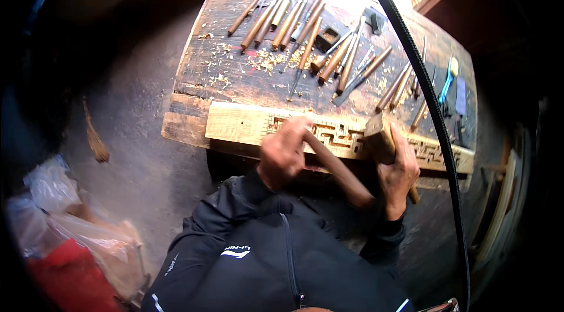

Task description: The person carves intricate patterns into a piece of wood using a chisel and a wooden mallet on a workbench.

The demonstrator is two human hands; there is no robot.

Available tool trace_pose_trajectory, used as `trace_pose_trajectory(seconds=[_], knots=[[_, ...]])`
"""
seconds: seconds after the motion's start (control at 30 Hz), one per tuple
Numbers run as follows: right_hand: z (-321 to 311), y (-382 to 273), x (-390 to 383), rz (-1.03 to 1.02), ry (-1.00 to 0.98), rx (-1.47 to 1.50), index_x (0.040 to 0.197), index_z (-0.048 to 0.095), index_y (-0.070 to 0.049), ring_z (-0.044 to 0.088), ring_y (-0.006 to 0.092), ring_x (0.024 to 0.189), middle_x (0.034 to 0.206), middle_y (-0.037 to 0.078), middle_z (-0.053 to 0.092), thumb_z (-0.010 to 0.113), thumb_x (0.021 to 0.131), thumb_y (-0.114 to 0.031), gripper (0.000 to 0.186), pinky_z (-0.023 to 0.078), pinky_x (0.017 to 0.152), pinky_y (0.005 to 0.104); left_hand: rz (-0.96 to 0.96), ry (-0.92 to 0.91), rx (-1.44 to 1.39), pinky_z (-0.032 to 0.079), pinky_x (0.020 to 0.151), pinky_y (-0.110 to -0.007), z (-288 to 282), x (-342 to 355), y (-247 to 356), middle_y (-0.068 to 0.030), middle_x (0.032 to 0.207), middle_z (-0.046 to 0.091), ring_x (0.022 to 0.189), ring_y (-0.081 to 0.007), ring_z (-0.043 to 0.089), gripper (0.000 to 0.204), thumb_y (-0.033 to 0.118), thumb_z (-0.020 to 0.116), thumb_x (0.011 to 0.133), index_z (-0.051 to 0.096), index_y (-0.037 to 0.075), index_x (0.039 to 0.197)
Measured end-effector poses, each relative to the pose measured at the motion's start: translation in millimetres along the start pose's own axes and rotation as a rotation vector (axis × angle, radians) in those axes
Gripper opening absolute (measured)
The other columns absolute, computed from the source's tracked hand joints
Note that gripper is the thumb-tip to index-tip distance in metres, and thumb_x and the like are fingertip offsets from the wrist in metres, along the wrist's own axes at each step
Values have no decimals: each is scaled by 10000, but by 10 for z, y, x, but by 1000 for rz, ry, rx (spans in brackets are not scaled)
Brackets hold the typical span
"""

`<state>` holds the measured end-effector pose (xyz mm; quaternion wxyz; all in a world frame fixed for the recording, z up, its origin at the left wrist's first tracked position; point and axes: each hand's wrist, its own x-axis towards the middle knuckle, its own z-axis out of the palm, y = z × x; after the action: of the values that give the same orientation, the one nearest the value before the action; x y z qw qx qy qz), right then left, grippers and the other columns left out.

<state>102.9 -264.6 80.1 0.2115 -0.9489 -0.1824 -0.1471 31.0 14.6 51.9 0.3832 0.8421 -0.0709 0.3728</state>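
Note:
My left hand (283, 154), slightly blurred, is closed around a chisel (338, 171) near the front edge of a carved wooden board (235, 123). The chisel's long brown handle slants down to the right; its blade is hidden by my fingers. My right hand (400, 166) grips a wooden mallet (380, 137), its block head upright over the board and its handle end poking out below the palm. Cut-through geometric fretwork runs along the board's middle and right. The left end is plain, with one small hole and pencilled grid lines beside it.
Several wooden-handled carving tools (288, 21) lie in rows across the worn workbench (197, 80), among curled shavings (267, 62). A blue-handled brush (449, 80) is at the right. A black cable (423, 71) crosses the view. Plastic bags (94, 235) and a small broom (95, 138) are at the left.

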Motion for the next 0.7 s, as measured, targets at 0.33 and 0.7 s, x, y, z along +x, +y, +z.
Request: trace_pose_trajectory(seconds=[0.33,0.7], knots=[[-29,-7,-1,10,-56,-12,1509,656,-72,763,350,1162,1317,185,767,928,865,-313,740,585,1002,433,121,-11,-212,660,654,-378,326,-310,21,-153,1168,733,846,-292,787,639,-90,744,781,724,49,1405],[-23,27,-8,44,-130,92,1501,637,18,678,310,1344,1433,196,719,858,945,-117,613,488,1169,414,3,97,-231,616,609,-344,376,-327,2,-172,1210,712,766,-253,746,597,32,766,868,677,46,1458]])
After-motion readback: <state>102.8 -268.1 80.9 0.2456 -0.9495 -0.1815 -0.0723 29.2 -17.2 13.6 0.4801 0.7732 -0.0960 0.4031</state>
